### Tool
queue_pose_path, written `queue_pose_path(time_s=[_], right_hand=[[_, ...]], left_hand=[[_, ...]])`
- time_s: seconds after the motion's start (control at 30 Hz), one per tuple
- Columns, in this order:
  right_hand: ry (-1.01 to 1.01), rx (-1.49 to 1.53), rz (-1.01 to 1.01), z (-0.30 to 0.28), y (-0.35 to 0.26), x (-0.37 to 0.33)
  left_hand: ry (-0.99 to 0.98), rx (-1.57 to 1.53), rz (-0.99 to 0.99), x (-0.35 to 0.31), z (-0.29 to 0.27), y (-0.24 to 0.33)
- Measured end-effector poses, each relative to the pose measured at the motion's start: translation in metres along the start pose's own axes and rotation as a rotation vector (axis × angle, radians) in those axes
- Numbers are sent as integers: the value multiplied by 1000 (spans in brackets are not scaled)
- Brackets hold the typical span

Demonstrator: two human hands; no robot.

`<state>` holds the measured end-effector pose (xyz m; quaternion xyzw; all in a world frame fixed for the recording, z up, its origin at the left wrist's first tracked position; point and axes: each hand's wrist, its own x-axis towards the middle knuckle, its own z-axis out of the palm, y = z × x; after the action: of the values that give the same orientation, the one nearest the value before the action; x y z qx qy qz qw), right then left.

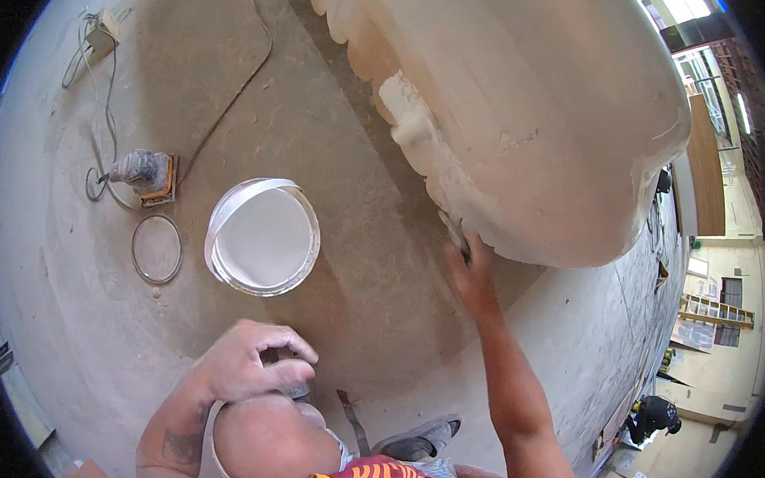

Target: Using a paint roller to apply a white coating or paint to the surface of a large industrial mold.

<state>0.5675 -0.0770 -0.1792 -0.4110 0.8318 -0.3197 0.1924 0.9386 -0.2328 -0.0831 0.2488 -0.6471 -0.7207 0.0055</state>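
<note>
My right hand grips a putty knife, its blade against the lower edge of a large, rounded, pale form. Fresh white filler lies along that edge in a thick, uneven band. My left hand rests by my bent knee, its fingers curled toward the thumb. Something dark and grey shows under those fingers, too hidden to name. Ahead of the left hand stands an open white bucket of smooth white paste, its handle folded along the rim.
Left of the bucket, a round ring-edged lid lies on the dusty floor. Beyond it sits a power sander, its cord trailing to a small box. Far right, another person crouches near a yellow ladder.
</note>
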Motion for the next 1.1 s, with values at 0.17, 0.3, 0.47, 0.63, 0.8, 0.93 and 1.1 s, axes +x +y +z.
queue_pose_path(time_s=[0.17,0.3,0.47,0.63,0.8,0.93,1.1], right_hand=[[-132,-20,338,-69,47,-122],[-32,-106,126,-26,19,-66],[-38,-7,180,78,-84,82],[73,-57,-64,59,-30,60],[-124,81,220,3,0,-47],[119,-30,-115,55,-15,30],[43,-106,7,83,-51,93]], left_hand=[[-207,171,-416,8,26,-144],[-423,677,-225,31,66,-180],[-375,847,-70,29,95,-244],[-261,855,-21,31,100,-248],[-307,802,-79,29,95,-245],[-236,770,-50,34,102,-253],[-222,790,12,36,101,-258]])
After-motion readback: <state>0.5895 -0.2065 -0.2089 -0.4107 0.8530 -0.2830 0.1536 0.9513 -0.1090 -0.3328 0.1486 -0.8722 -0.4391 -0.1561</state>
